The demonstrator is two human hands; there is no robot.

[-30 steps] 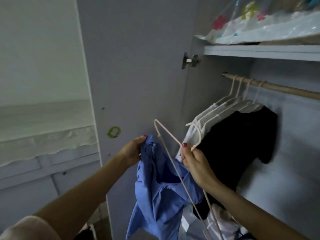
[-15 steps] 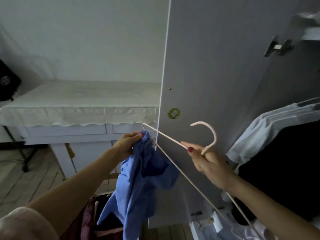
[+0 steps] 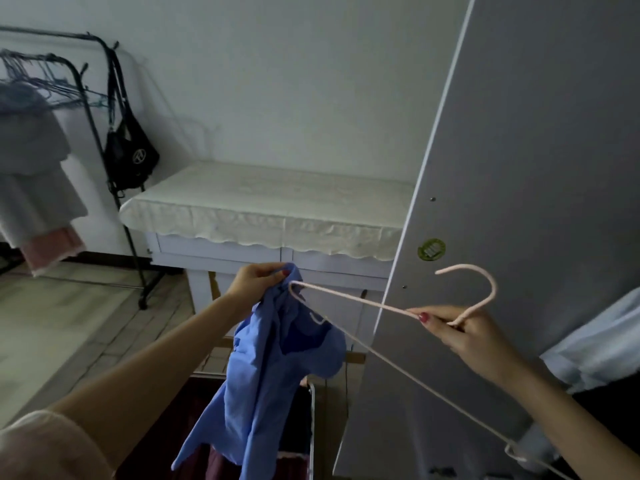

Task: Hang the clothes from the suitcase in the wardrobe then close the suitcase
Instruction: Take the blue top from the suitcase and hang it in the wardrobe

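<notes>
The left hand (image 3: 254, 282), arm reaching forward, pinches the collar of the blue shirt (image 3: 266, 372), which hangs below it. The right hand (image 3: 464, 332) curls round the neck of the pink hanger (image 3: 349, 299), one hanger end tucked into the shirt, before the open wardrobe door (image 3: 519, 202).

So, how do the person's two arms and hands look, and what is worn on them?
Both forearms are bare, with no watch or bracelet in view. The left hand and right hand have red-painted nails. A pale pink sleeve covers the left upper arm; the right arm shows no sleeve in frame.
</notes>
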